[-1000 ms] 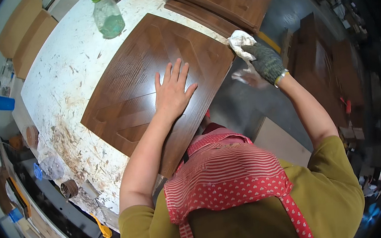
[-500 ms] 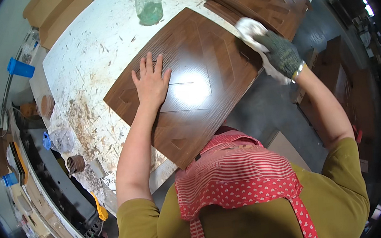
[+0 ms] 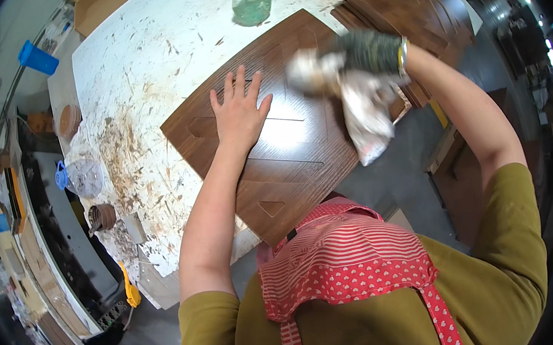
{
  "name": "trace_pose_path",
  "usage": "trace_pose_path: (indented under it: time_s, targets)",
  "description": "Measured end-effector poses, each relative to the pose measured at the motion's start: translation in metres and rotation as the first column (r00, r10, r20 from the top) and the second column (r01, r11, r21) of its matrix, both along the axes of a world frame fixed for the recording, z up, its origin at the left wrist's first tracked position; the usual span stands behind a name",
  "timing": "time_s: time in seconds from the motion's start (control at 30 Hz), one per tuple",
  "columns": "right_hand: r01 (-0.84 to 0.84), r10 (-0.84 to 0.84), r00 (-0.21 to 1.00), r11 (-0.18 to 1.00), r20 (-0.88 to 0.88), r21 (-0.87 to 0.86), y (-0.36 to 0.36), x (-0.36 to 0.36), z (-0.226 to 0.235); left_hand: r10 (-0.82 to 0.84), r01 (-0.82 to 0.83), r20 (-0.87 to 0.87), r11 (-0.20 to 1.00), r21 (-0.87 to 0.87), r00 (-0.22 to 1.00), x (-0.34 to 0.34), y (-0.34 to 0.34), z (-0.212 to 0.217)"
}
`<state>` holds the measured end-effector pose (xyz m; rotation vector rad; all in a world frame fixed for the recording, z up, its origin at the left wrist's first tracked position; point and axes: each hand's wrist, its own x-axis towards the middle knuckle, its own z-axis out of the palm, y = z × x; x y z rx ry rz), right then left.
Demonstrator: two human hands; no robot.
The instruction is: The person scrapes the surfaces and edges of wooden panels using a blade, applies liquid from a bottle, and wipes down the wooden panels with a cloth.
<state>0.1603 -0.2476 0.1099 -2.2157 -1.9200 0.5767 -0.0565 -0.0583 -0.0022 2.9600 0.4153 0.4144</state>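
A dark brown wooden panel with grooved lines lies on the white, stained table, its near corner close to my apron. My bare left hand rests flat on the panel's left part, fingers spread. My right hand, in a dark green knitted glove, is closed on a white rag. The rag's bunched end is smeared by motion over the panel's far right part, while its loose end hangs near the right edge. My right fingertips are blurred and partly hidden by the rag.
More brown panels are stacked at the far right. A greenish bottle stands at the back. At the left are a clear jug with a blue cap, a brown-stained cup and a blue cup. Cardboard stands at right.
My right hand with the rag has swung left, from beyond the panel's right corner to over the panel. My left hand stays flat on it. The whole view has shifted slightly.
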Motion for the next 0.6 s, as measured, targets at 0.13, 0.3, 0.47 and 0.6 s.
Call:
trace_pose_path:
  time_s: [0.13, 0.3, 0.47, 0.6]
  targets:
    - [0.013, -0.12, 0.845, 0.979, 0.522, 0.203, 0.041, 0.033, -0.026, -0.027, 0.027, 0.034, 1.0, -0.003, 0.999, 0.007, -0.007, 0.006]
    - [-0.239, 0.096, 0.925, 0.9, 0.368, 0.365, 0.0, -0.057, -0.028, 0.006, -0.006, 0.007, 1.0, -0.003, 1.0, -0.005, -0.003, 0.0]
    - [-0.17, 0.104, 0.96, 0.955, -0.261, -0.245, 0.006, -0.016, 0.022, 0.018, -0.018, -0.005, 1.0, -0.004, 1.0, -0.001, -0.002, 0.003]
    - [0.318, -0.318, 0.948, 0.948, -0.004, 0.035, 0.044, 0.023, 0.013, -0.002, 0.002, 0.012, 1.0, -0.004, 1.0, 0.004, -0.008, 0.006]
